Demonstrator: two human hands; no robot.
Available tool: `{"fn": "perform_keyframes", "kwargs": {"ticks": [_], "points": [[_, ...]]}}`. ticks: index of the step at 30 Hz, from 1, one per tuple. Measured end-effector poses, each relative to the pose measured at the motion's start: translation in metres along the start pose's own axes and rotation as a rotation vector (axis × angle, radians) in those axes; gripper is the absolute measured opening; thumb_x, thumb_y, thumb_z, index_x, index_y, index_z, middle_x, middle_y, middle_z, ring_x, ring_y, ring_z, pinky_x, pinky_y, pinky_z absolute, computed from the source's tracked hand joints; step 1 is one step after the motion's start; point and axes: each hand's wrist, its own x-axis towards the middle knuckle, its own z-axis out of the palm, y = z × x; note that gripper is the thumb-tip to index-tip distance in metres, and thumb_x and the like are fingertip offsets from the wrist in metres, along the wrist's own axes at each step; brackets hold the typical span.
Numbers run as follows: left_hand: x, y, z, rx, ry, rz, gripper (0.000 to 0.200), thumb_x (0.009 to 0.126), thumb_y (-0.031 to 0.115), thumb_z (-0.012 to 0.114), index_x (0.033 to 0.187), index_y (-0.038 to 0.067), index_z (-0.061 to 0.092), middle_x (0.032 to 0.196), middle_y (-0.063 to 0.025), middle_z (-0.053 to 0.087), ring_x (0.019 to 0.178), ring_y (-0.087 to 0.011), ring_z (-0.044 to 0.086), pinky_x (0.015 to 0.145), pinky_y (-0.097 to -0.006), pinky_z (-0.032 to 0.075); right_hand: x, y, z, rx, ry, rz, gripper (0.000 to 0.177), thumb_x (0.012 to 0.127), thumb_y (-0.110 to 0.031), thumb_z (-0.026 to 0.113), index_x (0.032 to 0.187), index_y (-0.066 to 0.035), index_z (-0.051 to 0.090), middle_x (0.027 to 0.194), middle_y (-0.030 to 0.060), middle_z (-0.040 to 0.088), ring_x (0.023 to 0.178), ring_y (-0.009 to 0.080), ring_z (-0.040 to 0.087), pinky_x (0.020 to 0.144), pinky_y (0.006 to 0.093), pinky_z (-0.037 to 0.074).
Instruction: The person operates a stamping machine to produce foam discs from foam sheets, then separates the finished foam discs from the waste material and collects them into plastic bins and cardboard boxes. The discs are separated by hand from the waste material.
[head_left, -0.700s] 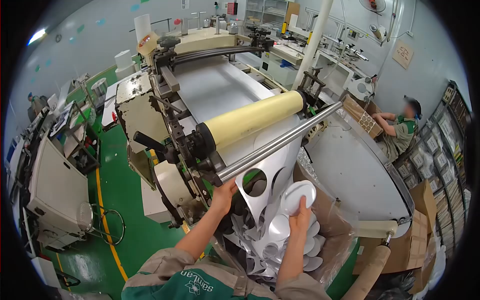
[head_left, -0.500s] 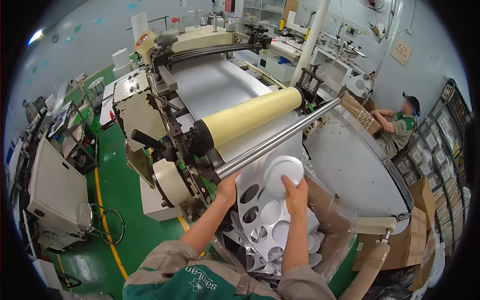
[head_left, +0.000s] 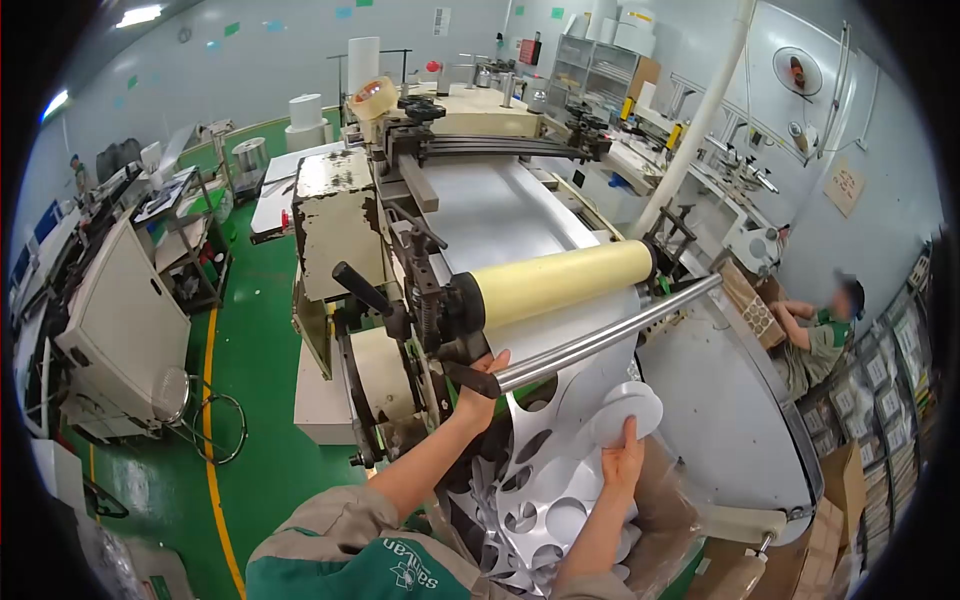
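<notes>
My right hand [head_left: 622, 462] grasps white discs [head_left: 632, 402] by the punched sheet [head_left: 566, 412]; my left hand [head_left: 477, 402] is beside the metal bar [head_left: 608, 335], finger closure indeterminable.

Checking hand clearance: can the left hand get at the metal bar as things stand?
Probably yes. The left hand is right by one end of the metal bar, its fingers showing just past the dark bracket; nothing else visible blocks the way. Can't tell if they touch.
</notes>
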Motion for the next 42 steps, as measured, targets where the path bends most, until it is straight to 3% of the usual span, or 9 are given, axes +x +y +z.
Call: {"fn": "perform_keyframes", "kwargs": {"ticks": [5, 8, 14, 20, 21, 24, 32, 35, 42], "points": [[0.002, -0.003, 0.013, -0.100, 0.023, 0.028, 0.027, 0.085, 0.032, 0.057, 0.077, 0.008, 0.049, 0.070, 0.0028, 0.045, 0.071, -0.0075, 0.043, 0.069, -0.0258, 0.034, 0.020, 0.005, 0.067, -0.504, -0.211, -0.026, 0.037, 0.078, -0.005, 0.062, 0.110, 0.008, 0.049, 0.103, 0.0127, 0.057, 0.094, 0.0192, 0.055, 0.084, 0.0315, 0.043], [-0.017, -0.011, 0.025, -0.111, 0.122, 0.055, 0.022, 0.088, 0.026, 0.051, 0.094, 0.005, 0.052, 0.090, -0.0027, 0.050, 0.092, -0.0112, 0.045, 0.085, -0.0281, 0.034, 0.052, 0.030, 0.066, -0.804, -0.303, 0.005, 0.038, 0.071, -0.012, 0.070, 0.100, 0.008, 0.055, 0.094, 0.0123, 0.060, 0.085, 0.0174, 0.057, 0.075, 0.0284, 0.046], [-0.052, -0.038, 0.006, 0.059, -0.039, -0.198, 0.033, 0.088, 0.031, 0.051, 0.105, 0.003, 0.056, 0.091, -0.0018, 0.058, 0.086, -0.0106, 0.050, 0.083, -0.0257, 0.037, 0.033, 0.040, 0.039, -0.741, -0.366, 0.287, 0.039, 0.073, -0.012, 0.068, 0.105, 0.005, 0.054, 0.098, 0.0108, 0.060, 0.088, 0.0167, 0.057, 0.076, 0.0292, 0.046], [-0.044, -0.004, 0.014, 0.355, -0.071, -0.166, 0.039, 0.088, 0.029, 0.052, 0.114, 0.001, 0.052, 0.103, -0.0037, 0.059, 0.095, -0.0106, 0.052, 0.084, -0.0229, 0.037, 0.017, 0.036, -0.018, 0.178, 0.070, 0.196, 0.034, 0.084, -0.014, 0.059, 0.114, -0.003, 0.049, 0.108, 0.0088, 0.057, 0.098, 0.0200, 0.056, 0.083, 0.0358, 0.048], [-0.031, -0.008, 0.011, 0.133, -0.029, -0.087, 0.037, 0.087, 0.029, 0.052, 0.112, 0.001, 0.052, 0.101, -0.0032, 0.058, 0.092, -0.0100, 0.051, 0.082, -0.0234, 0.037, 0.022, 0.031, -0.028, 0.271, 0.089, 0.164, 0.034, 0.085, -0.015, 0.057, 0.116, -0.005, 0.047, 0.109, 0.0080, 0.057, 0.099, 0.0219, 0.056, 0.085, 0.0378, 0.048], [-0.006, 0.006, 0.005, 0.045, -0.110, 0.103, 0.030, 0.086, 0.030, 0.054, 0.103, 0.005, 0.055, 0.094, -0.0015, 0.054, 0.086, -0.0092, 0.047, 0.078, -0.0245, 0.035, 0.014, 0.005, 0.011, -0.012, -0.047, 0.063, 0.037, 0.083, -0.009, 0.058, 0.117, 0.000, 0.045, 0.111, 0.0090, 0.054, 0.100, 0.0197, 0.054, 0.086, 0.0337, 0.046], [-0.009, 0.009, 0.021, -0.285, -0.044, -0.133, 0.027, 0.083, 0.027, 0.058, 0.101, 0.007, 0.053, 0.093, -0.0042, 0.057, 0.089, -0.0159, 0.054, 0.079, -0.0312, 0.043, 0.045, 0.016, 0.085, -0.752, -0.334, 0.082, 0.038, 0.075, -0.008, 0.065, 0.108, 0.004, 0.051, 0.099, 0.0102, 0.059, 0.090, 0.0173, 0.057, 0.077, 0.0278, 0.046], [0.005, -0.076, -0.011, -0.188, -0.021, -0.150, 0.029, 0.089, 0.023, 0.047, 0.113, 0.007, 0.051, 0.111, -0.0053, 0.057, 0.098, -0.0163, 0.055, 0.082, -0.0326, 0.045, 0.041, 0.017, 0.098, -1.020, -0.470, -0.018, 0.034, 0.076, -0.009, 0.063, 0.105, 0.005, 0.053, 0.095, 0.0096, 0.060, 0.084, 0.0154, 0.056, 0.075, 0.0268, 0.045], [-0.055, -0.034, 0.010, -0.010, -0.189, -0.289, 0.032, 0.088, 0.037, 0.050, 0.100, 0.008, 0.056, 0.084, 0.0032, 0.056, 0.079, -0.0050, 0.051, 0.069, -0.0213, 0.041, 0.023, 0.039, 0.023, -0.460, -0.318, 0.237, 0.033, 0.081, -0.008, 0.060, 0.112, 0.000, 0.050, 0.105, 0.0087, 0.057, 0.095, 0.0179, 0.055, 0.086, 0.0320, 0.043]]}}
